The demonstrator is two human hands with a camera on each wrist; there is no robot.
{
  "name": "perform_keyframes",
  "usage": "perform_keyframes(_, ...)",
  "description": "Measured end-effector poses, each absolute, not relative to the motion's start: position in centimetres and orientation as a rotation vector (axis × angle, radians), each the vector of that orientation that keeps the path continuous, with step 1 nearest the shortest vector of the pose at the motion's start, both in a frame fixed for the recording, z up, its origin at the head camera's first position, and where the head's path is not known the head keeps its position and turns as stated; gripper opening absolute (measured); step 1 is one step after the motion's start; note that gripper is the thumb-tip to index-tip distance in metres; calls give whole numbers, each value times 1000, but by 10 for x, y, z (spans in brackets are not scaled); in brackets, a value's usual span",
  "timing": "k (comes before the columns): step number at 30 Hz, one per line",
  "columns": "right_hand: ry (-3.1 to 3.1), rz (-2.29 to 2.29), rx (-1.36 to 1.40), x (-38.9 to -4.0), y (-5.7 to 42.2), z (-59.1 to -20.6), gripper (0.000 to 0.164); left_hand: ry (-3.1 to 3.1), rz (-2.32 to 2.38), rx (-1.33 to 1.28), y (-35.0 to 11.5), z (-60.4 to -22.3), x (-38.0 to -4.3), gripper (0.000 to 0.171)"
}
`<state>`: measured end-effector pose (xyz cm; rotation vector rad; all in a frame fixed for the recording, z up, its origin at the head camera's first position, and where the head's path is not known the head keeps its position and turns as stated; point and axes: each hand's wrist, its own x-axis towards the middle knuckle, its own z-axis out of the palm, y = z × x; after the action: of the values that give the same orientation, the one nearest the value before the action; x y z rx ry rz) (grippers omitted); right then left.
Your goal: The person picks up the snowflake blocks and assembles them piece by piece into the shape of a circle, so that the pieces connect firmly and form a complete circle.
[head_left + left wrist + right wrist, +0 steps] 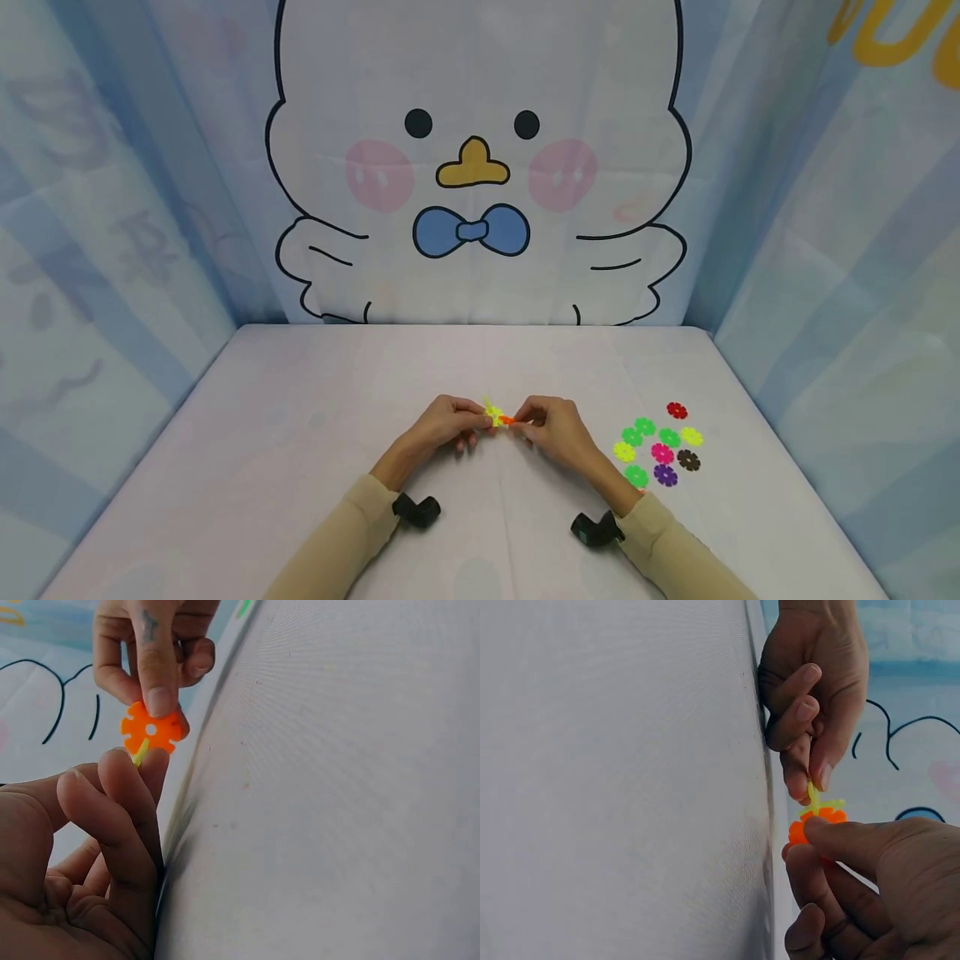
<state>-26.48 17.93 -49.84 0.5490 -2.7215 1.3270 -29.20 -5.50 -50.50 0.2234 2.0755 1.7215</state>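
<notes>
My left hand [448,423] pinches yellow notched plastic pieces [492,411] between thumb and fingers, above the middle of the table. They look like two flat snowflake discs set crosswise, seen edge-on in the right wrist view. Facing it, my right hand [557,429] holds an orange snowflake disc [151,730] by its edge, thumb on its face. The orange disc's near rim meets the yellow piece, whose edge lies over a notch in the left wrist view. Part of the yellow is hidden behind my left fingertips.
Right of my right hand, loose snowflake discs lie on the white table [300,467]: red [677,410], pink [662,453], purple [665,475], brown [688,460], yellow [624,452] and several green [636,476]. An orange edge shows by my right sleeve [675,542]. Printed curtains stand around the table.
</notes>
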Motion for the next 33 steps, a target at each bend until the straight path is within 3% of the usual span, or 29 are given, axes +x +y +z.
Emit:
perform_keyframes(16,-2862,1220,469,-263,192,-488,12,2131,1664,204,-53,-501,-291,21)
perform_keyframes(33,-2968,1023,408,-252,269,-479,13,2085,1671,232,-59,-502,-294,27)
